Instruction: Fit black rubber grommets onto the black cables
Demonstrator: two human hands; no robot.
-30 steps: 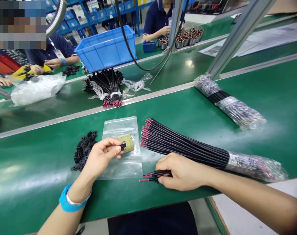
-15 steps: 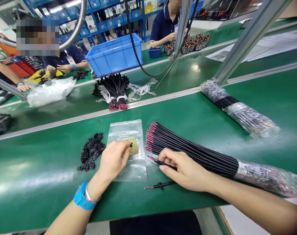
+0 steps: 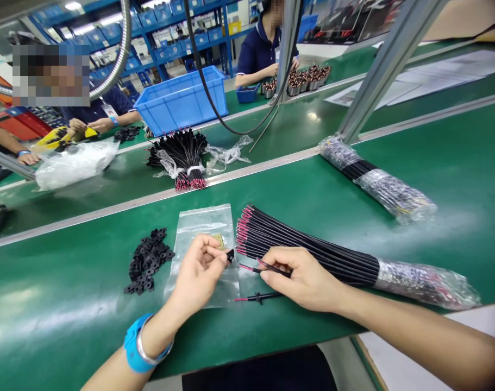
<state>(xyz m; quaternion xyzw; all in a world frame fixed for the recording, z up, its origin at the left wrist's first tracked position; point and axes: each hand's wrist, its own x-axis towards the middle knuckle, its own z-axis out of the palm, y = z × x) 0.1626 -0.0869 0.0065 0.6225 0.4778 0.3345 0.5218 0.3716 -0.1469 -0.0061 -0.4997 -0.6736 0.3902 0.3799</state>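
My left hand [image 3: 202, 269] pinches a small black part [image 3: 230, 256] above a clear zip bag [image 3: 204, 217]. A yellowish piece [image 3: 219, 240] shows on the bag, partly hidden behind that hand. Black cables with red ends [image 3: 267, 267] are held between the thumb and fingers of my right hand [image 3: 298, 274], their ends pointing left. Behind it lies a bundle of black cables [image 3: 312, 244] with red tips. Nearer the table's edge rests one cable with a black part around it [image 3: 258, 298]. Loose black parts [image 3: 147, 259] are piled left of the bag.
A metal rail [image 3: 149, 201] crosses behind the bag. Beyond it are another cable bundle [image 3: 182, 155], a blue bin [image 3: 182, 103] and a white plastic bag [image 3: 76, 165]. A wrapped bundle [image 3: 377, 182] lies by a slanted metal post [image 3: 386, 70]. People sit at the far side.
My left hand has moved right, bringing the small black part off the yellowish piece and closer to the cable ends. The cable ends in my right hand are now more spread apart. The view has shifted.
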